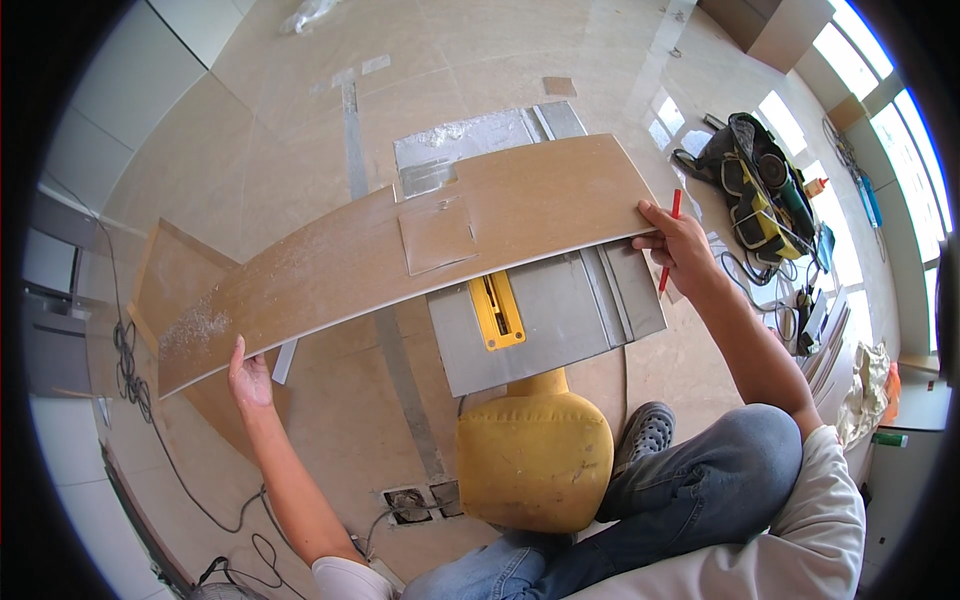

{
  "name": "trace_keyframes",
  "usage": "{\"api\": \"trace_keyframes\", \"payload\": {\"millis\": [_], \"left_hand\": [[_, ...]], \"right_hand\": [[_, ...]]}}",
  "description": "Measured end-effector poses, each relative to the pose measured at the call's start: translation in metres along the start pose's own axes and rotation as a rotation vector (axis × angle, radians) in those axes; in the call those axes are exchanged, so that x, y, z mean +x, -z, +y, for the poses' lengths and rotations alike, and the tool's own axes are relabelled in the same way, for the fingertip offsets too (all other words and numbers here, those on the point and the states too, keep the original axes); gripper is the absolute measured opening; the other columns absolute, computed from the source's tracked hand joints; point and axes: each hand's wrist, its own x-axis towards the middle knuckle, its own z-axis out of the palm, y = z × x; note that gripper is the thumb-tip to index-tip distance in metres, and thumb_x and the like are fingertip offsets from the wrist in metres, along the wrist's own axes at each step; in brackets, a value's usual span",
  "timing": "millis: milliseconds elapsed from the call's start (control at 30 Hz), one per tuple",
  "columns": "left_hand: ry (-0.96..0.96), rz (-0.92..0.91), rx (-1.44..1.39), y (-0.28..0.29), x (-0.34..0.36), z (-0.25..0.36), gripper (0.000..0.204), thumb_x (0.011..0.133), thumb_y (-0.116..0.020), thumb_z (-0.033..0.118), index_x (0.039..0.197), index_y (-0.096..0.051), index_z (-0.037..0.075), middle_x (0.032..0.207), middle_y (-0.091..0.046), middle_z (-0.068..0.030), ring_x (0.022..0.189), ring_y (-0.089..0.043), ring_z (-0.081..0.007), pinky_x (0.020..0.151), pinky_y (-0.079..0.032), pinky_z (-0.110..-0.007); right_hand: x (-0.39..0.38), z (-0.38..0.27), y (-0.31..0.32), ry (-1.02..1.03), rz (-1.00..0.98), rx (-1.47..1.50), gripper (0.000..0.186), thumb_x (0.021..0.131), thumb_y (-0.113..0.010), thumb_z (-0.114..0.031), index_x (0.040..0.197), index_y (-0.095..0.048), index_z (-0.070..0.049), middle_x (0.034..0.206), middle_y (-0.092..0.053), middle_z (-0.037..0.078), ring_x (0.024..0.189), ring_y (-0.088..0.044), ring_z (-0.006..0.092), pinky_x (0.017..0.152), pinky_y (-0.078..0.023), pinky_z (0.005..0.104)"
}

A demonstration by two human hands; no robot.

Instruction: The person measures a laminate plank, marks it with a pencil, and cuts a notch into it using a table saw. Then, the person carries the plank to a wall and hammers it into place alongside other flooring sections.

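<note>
A long brown panel (330, 262) with a thin white edge lies slantwise across the grey metal table of a saw (560, 310). My left hand (252, 380) grips its near edge toward the left end, fingers underneath. At the right end my right hand (684, 245) pinches the panel's corner, thumb on top, with a red pencil (676, 204) between the fingers. On the panel rests a small square brown piece (438, 235), beside a notch in the far edge. White dust covers the panel's left end. The saw's yellow slotted insert (497, 308) shows in front of the panel; no blade can be made out.
A yellow rounded, scuffed thing like a padded seat (535, 465) stands between the saw and my legs. A tool bag (760, 190) sits at right, near stacked strips (828, 345). Another brown board (190, 265) lies at left. Cables (130, 360) trail over the floor near open floor sockets (410, 505).
</note>
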Motion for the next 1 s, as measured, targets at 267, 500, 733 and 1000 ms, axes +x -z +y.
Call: {"api": "trace_keyframes", "payload": {"millis": [267, 500, 733, 1000], "left_hand": [[-0.009, 0.013, 0.009, -0.0028, -0.0001, -0.0026, 0.037, 0.093, -0.064, 0.002, 0.128, -0.054, -0.005, 0.126, -0.063, -0.0164, 0.113, -0.063, -0.0261, 0.097, -0.056, -0.035], [0.019, -0.006, -0.023, 0.0000, 0.0039, -0.0020, 0.036, 0.093, -0.063, 0.002, 0.127, -0.054, -0.006, 0.127, -0.063, -0.0166, 0.114, -0.063, -0.0261, 0.097, -0.055, -0.035], [0.001, 0.000, -0.013, 0.0008, 0.0061, -0.0043, 0.034, 0.094, -0.063, 0.002, 0.126, -0.055, -0.006, 0.127, -0.063, -0.0167, 0.114, -0.063, -0.0256, 0.097, -0.055, -0.035], [-0.015, 0.012, 0.025, -0.0049, 0.0030, -0.0056, 0.032, 0.093, -0.065, 0.004, 0.122, -0.056, -0.006, 0.123, -0.065, -0.0159, 0.108, -0.065, -0.0232, 0.091, -0.057, -0.031]], "right_hand": [[-0.0018, -0.0012, -0.0025, 0.009, 0.000, -0.016, 0.033, 0.097, -0.065, -0.033, 0.100, -0.067, 0.000, 0.072, -0.070, 0.009, 0.058, -0.065, 0.0074, 0.044, -0.031, 0.0188], [-0.0020, -0.0024, -0.0037, 0.019, -0.011, -0.013, 0.034, 0.097, -0.064, -0.033, 0.098, -0.067, 0.001, 0.071, -0.070, 0.010, 0.057, -0.065, 0.0097, 0.043, -0.030, 0.0192], [-0.0003, -0.0008, -0.0018, 0.015, -0.011, -0.016, 0.034, 0.097, -0.065, -0.034, 0.096, -0.066, 0.001, 0.070, -0.069, 0.010, 0.055, -0.063, 0.0097, 0.043, -0.030, 0.0195], [-0.0010, -0.0004, -0.0044, 0.013, 0.013, -0.018, 0.034, 0.096, -0.066, -0.033, 0.098, -0.067, 0.000, 0.069, -0.068, 0.007, 0.058, -0.066, 0.0112, 0.043, -0.030, 0.0199]]}}
